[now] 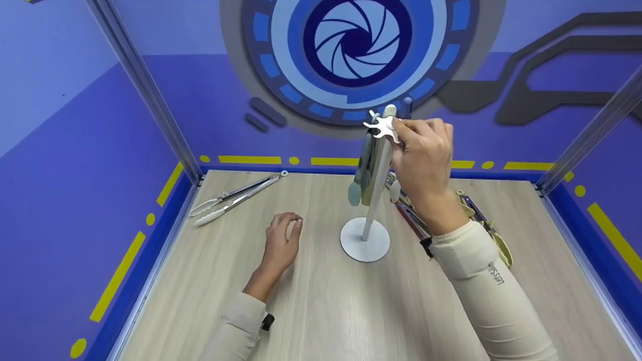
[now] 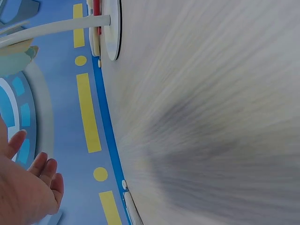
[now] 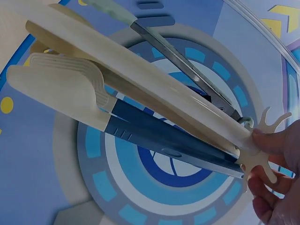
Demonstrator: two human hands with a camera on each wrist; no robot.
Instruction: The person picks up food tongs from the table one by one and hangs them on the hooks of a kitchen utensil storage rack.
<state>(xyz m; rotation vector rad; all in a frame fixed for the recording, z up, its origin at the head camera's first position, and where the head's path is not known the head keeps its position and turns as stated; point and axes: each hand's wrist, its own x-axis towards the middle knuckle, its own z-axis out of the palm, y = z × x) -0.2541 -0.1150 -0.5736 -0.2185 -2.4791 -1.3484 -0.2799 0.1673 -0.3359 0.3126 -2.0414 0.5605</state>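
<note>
The right hand (image 1: 424, 150) pinches a white stand (image 1: 366, 253) by its hooked crown (image 1: 384, 128), cream-tipped navy tongs (image 3: 150, 138) hanging beside its fingertips, the left hand (image 1: 282, 243), fingers relaxed, holding nothing.

My head camera looks forward and down on the stand (image 1: 373, 205) from in front and above. My left-wrist camera sits low over the worktop (image 1: 326, 301), left of the stand, facing the wall (image 1: 190, 100) behind it, rolled sideways. My right-wrist camera, close beside the stand, looks past it at that wall. All three share the stand.
</note>
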